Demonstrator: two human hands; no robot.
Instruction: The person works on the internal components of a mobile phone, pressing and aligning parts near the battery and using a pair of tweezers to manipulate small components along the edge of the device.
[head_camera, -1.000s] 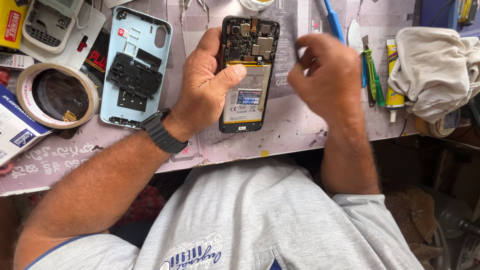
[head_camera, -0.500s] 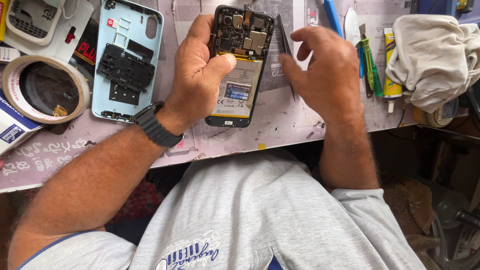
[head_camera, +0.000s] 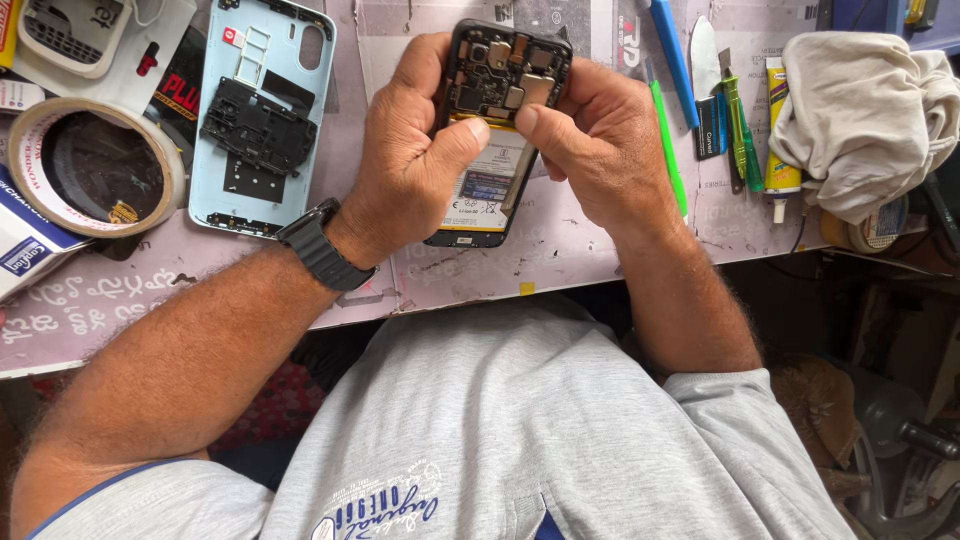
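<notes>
Opened black smartphone with its back cover off (head_camera: 490, 150) sits in both hands over the pinkish paper-covered workbench (head_camera: 560, 250), circuit board and battery facing up, top end pointing away from the person. Bottom edge is close to the bench; cannot tell if it touches.

Left hand (head_camera: 410, 170) wraps the phone's left side, fingers curled around the top-left corner, thumb laid across the board-battery line. Black wristwatch (head_camera: 322, 245) on that wrist.

Right hand (head_camera: 600, 140) grips the right side, fingers curled together behind the edge, thumb pressed down next to the left thumb. Thumb tips nearly meet at mid-width. A thin dark strip runs down from under the right thumb over the battery; cannot tell what it is.

Left of the phone: pale blue plastic back cover (head_camera: 262, 110) lying inside-up, with a black plastic inner shield (head_camera: 258, 125) on it. Further left, a roll of wide tape (head_camera: 95, 165).

Right of the hands: blue plastic pry tool (head_camera: 672, 55), green plastic pry stick (head_camera: 668, 150), yellow glue tube (head_camera: 780, 130), crumpled beige cloth (head_camera: 865, 110). All well apart from the phone.
</notes>
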